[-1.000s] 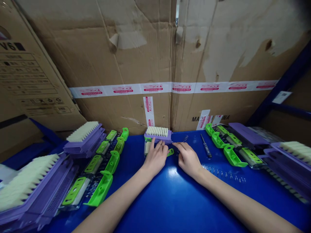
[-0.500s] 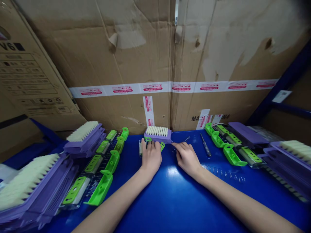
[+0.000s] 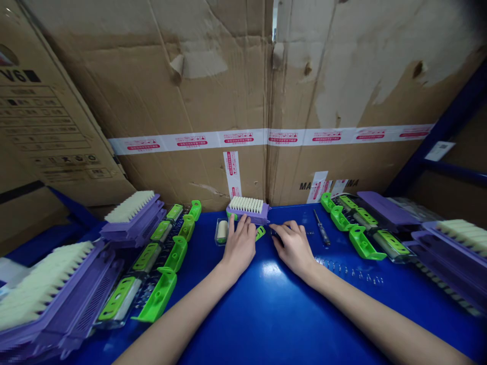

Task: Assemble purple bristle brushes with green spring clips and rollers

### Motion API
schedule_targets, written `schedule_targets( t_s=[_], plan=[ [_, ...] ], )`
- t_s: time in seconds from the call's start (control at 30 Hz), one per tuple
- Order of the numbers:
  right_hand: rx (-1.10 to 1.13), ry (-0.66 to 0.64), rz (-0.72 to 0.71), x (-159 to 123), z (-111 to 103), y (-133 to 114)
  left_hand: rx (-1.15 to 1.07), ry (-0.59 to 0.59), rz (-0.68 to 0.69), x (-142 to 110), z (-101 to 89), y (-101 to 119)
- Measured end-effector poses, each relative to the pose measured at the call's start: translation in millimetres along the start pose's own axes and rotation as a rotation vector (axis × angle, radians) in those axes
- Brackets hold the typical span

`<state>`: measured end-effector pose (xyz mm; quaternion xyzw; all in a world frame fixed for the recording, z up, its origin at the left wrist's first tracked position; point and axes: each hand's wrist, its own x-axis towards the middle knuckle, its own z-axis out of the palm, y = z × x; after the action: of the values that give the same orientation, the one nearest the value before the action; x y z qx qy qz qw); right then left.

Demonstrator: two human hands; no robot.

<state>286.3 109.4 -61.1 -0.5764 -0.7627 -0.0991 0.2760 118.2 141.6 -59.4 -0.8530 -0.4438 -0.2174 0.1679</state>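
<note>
Near the back of the blue table, my left hand [image 3: 240,244] has its fingers over a green plastic cover [image 3: 260,232], whose end shows at the right of the fingertips. Its middle is hidden under the hand. Right behind stands a purple brush [image 3: 248,209], pale bristles up. A small clear case with a cream roller-like piece [image 3: 222,231] lies left of that hand. To the right, my right hand [image 3: 292,247] is curled, fingertips low by small wire springs [image 3: 310,233]; what it pinches is too small to make out.
Purple brush heads [image 3: 131,207] stand stacked at left, more purple parts [image 3: 391,210] at right. Rows of green covers [image 3: 177,254] and clear cases [image 3: 145,257] run beside them. A screwdriver [image 3: 322,229] and loose springs [image 3: 353,274] lie at right. Cardboard [image 3: 182,106] walls the back.
My left hand went left with the green cover, then slightly back right. The clear case now sits uncovered to its left. My right hand's fingers have curled more; the springs beside it have shifted.
</note>
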Motion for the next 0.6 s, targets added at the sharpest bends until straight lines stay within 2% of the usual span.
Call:
schedule_targets(
  t_s=[0.2, 0.4, 0.6],
  plan=[
    [0.017, 0.019, 0.001, 0, 1, 0, -0.107, 0.008, 0.06, 2, 10.0, -6],
    [-0.007, -0.044, 0.015, 0, 1, 0, -0.143, 0.019, 0.029, 1, 6.8, -5],
    [0.036, -0.046, -0.037, 0, 1, 1, -0.135, 0.045, 0.04, 1, -1.3, -4]
  ],
)
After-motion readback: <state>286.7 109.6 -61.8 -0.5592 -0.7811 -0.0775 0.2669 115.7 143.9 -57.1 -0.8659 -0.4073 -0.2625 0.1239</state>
